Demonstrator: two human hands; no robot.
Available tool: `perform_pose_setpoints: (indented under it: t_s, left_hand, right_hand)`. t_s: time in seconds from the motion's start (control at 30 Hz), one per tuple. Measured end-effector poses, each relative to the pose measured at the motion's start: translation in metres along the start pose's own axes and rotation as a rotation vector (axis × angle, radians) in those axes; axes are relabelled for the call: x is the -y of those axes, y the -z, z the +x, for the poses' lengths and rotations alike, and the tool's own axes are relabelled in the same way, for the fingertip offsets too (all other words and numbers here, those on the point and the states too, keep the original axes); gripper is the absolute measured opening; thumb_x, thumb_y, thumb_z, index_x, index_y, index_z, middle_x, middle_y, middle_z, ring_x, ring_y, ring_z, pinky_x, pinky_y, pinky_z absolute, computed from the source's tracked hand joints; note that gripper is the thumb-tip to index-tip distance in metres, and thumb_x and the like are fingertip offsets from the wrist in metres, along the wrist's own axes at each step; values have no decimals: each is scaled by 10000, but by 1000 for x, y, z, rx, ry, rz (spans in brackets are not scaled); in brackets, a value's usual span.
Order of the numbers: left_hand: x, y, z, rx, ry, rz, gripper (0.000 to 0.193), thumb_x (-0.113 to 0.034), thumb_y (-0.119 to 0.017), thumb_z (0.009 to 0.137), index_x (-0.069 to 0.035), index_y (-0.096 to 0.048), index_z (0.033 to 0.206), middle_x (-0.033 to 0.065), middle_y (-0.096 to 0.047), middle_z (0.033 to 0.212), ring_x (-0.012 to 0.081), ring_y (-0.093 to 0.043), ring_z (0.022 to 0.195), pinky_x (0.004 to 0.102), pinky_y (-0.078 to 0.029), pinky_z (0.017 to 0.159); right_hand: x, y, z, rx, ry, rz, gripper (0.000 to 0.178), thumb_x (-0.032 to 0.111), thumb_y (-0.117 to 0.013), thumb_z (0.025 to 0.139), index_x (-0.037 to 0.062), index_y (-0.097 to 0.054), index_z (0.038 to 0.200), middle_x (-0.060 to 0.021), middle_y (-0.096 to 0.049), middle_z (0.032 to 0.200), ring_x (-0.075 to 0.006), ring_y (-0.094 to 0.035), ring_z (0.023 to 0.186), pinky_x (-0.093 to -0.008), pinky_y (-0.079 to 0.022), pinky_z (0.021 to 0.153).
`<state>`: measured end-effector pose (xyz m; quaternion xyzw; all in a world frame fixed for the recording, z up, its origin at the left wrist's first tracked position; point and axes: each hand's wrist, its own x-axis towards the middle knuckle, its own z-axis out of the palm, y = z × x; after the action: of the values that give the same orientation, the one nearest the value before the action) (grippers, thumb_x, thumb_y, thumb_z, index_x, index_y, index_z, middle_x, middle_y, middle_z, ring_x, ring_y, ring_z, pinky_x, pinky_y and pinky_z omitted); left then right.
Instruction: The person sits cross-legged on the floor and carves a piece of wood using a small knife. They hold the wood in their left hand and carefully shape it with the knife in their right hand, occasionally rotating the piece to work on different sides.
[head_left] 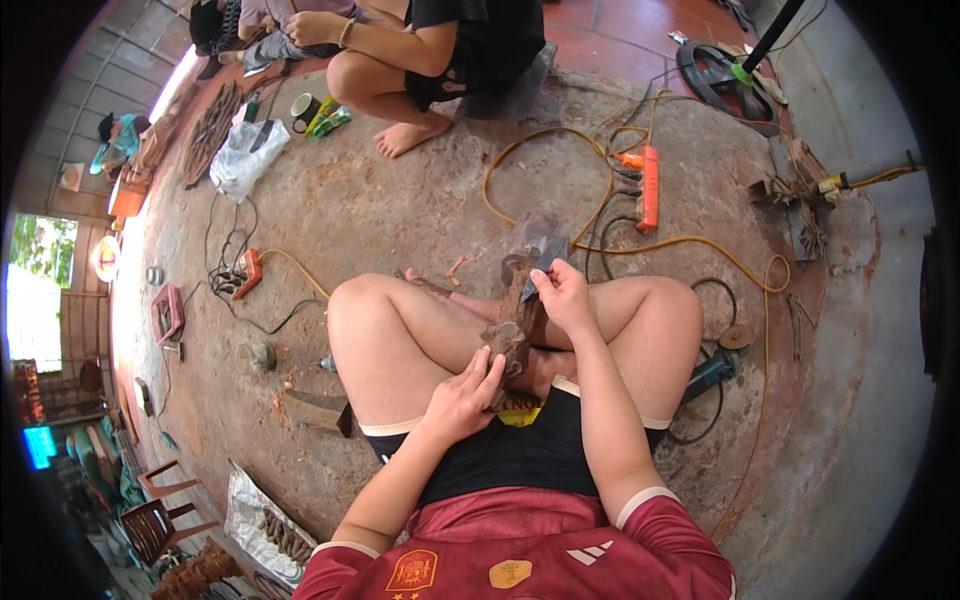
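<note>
I sit cross-legged on the floor with a knobbly brown carved wood piece point(512, 335) upright between my legs. My left hand point(465, 400) grips its near end, the fingers laid along its side. In my right hand point(562, 293) is a dark grey, flat, folded piece that looks like sandpaper point(553, 260), pinched against the wood's upper right side. Just beyond the carving stands a greyish-brown block point(538, 232); where the two meet is hard to make out. My fingers partly cover the wood.
An orange power strip point(650, 190) with plugged cables lies ahead right, trailing a yellow cord point(710, 243). Beside my right knee is a teal power tool point(712, 377). A second orange socket point(247, 273) and a glass jar point(257, 357) sit left. Another person point(440, 50) squats ahead.
</note>
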<state>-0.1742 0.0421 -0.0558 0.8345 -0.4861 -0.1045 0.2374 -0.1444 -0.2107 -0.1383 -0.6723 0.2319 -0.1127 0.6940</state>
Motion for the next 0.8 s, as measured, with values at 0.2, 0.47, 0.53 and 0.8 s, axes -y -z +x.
perform_pose_setpoints:
  t_s: [0.2, 0.47, 0.53, 0.8]
  left_hand:
    - [-1, 0, -1, 5, 0, -1, 1003, -108, -836, 563, 1, -414, 1467, 333, -505, 1393, 390, -616, 1207, 406, -569, 905]
    - [0, -2, 0, -12, -1, 20, 1001, -112, -840, 558, -6, -424, 1462, 325, -510, 1394, 379, -623, 1201, 400, -578, 883]
    - [-1, -1, 1, -3, -10, 27, 1004, -110, -840, 556, -8, -423, 1464, 323, -510, 1395, 381, -619, 1207, 401, -577, 884]
    - [0, 0, 0, 14, -3, 8, 1023, -107, -842, 553, -11, -408, 1474, 324, -500, 1405, 393, -594, 1241, 405, -566, 918]
  right_hand:
    - [1, -6, -5, -88, 95, -142, 291, 125, -673, 952, 32, -516, 725, 22, -533, 610, -36, -437, 565, -255, -361, 496]
    - [10, 8, 1, 34, -187, 341, 216, 115, -665, 963, 61, -558, 783, 29, -555, 641, -32, -467, 546, -225, -348, 492]
    - [8, 12, 2, 45, -140, 200, 215, 114, -657, 966, 64, -559, 781, 36, -551, 639, -31, -463, 548, -225, -344, 495]
    - [-2, 3, 1, 3, -5, 64, 293, 130, -670, 953, 47, -498, 731, 54, -488, 632, -25, -398, 589, -248, -324, 505]
